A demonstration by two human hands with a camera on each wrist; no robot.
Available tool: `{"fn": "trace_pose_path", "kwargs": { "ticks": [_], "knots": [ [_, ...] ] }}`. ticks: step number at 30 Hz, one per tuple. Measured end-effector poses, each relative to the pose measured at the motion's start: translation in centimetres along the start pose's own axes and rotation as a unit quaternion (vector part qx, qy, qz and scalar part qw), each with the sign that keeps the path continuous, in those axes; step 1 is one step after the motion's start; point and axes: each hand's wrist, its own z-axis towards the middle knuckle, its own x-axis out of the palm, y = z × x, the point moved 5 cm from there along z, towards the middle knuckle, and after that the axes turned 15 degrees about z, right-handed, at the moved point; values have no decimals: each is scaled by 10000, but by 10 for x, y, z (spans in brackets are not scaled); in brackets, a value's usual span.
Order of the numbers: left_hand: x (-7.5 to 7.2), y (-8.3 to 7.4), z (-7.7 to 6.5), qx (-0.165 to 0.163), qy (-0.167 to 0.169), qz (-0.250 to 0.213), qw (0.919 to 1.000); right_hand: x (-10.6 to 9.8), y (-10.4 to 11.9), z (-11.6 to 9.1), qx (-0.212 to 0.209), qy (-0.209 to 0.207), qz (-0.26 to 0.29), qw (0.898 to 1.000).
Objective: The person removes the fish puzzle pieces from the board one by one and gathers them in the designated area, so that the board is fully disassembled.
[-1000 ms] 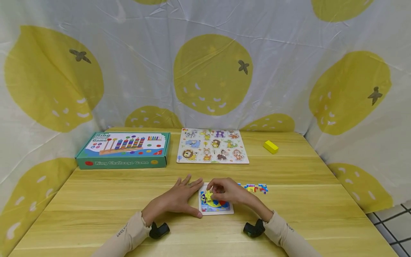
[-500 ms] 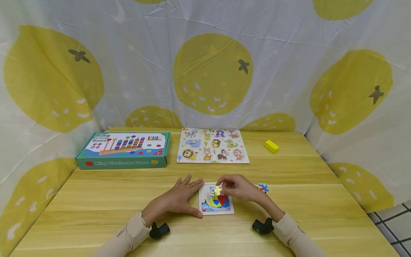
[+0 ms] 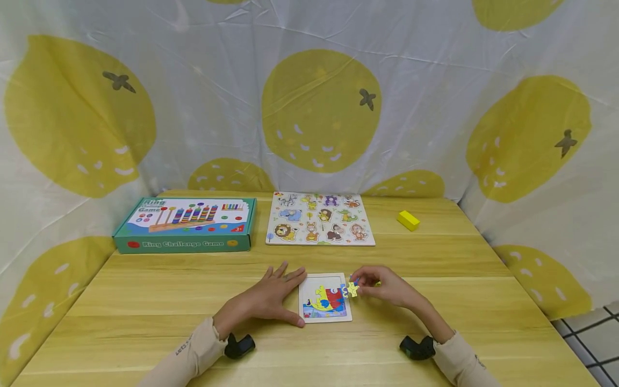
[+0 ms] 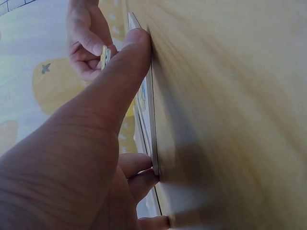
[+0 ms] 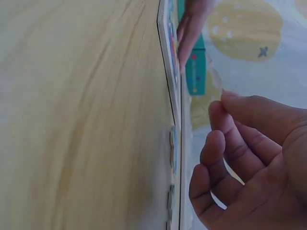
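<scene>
A small white puzzle tray point(image 3: 323, 280) lies on the table, with a partly filled picture in yellow, red and blue. My left hand point(image 3: 268, 294) rests at its left edge, fingers spread, the thumb by the near corner. Just off the tray's right edge, my right hand point(image 3: 384, 286) pinches a yellow and blue jigsaw piece point(image 3: 352, 290) between thumb and fingertips. That piece point(image 4: 105, 57) also shows in the left wrist view, raised above the tray. In the right wrist view, loose jigsaw pieces point(image 5: 173, 149) lie flat beside the tray; the right hand mostly hides them from the head view.
Behind the tray lies an animal puzzle board point(image 3: 320, 219). A green Ring Challenge Game box point(image 3: 186, 226) stands at the back left, and a yellow block point(image 3: 408, 220) at the back right. Lemon-print cloth point(image 3: 319, 113) hangs behind and around the wooden table point(image 3: 193, 301).
My right hand has carried the yellow and blue jigsaw piece rightward, from over the tray's left part to beyond its right edge; the piece has turned. The left hand has stayed put.
</scene>
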Motion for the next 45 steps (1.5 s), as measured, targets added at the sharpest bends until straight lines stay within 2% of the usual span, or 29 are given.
{"fn": "trace_pose_path", "kwargs": {
  "ticks": [12,19,29,37,45],
  "knots": [
    [0,0,0,1,-17,7,10000,-12,-14,-12,254,35,-106,9996],
    [-1,0,0,8,-23,-9,10000,-10,-13,-15,273,139,-243,9992],
    [0,1,2,-26,-7,4,10000,-11,-11,-18,354,83,-543,9979],
    [1,1,2,-12,-8,43,10000,-10,-11,-18,268,120,-847,9960],
    [2,1,2,-13,-18,0,10000,-10,-11,-18,259,111,-799,9964]
  ]
}}
